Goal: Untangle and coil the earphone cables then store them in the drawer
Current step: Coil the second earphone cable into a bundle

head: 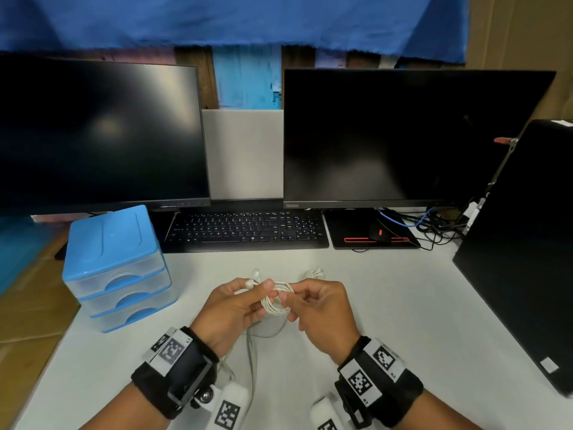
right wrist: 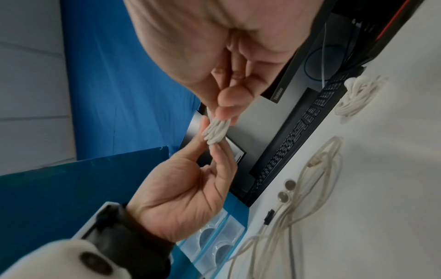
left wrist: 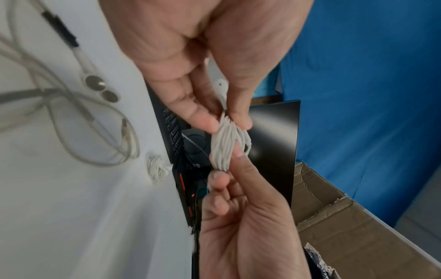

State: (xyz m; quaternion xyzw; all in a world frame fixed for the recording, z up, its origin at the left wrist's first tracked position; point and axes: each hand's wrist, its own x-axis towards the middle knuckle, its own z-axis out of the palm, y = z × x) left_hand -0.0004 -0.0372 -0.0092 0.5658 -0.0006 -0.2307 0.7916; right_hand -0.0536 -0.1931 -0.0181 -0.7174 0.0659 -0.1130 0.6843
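Observation:
A white earphone cable wound into a small coil (head: 277, 298) (left wrist: 225, 145) (right wrist: 216, 131) hangs above the desk between both hands. My left hand (head: 263, 290) (left wrist: 225, 122) pinches one side of it, with an earbud (head: 249, 283) sticking out by the thumb. My right hand (head: 286, 301) (right wrist: 224, 113) pinches the opposite side. A second coiled white earphone (head: 313, 273) (left wrist: 156, 168) (right wrist: 355, 96) lies on the desk just beyond the hands. A loose greyish earphone cable (head: 252, 339) (left wrist: 100, 85) (right wrist: 310, 188) sprawls on the desk under the hands. The blue drawer unit (head: 117, 268) (right wrist: 214, 243) stands at the left, all drawers closed.
A black keyboard (head: 248, 229) and two dark monitors (head: 403, 138) stand behind the work area. A mouse on a pad (head: 375, 235) and tangled cords lie at the back right. A black computer case (head: 524, 252) stands on the desk's right side. White desk surface (head: 387, 305) surrounds the hands.

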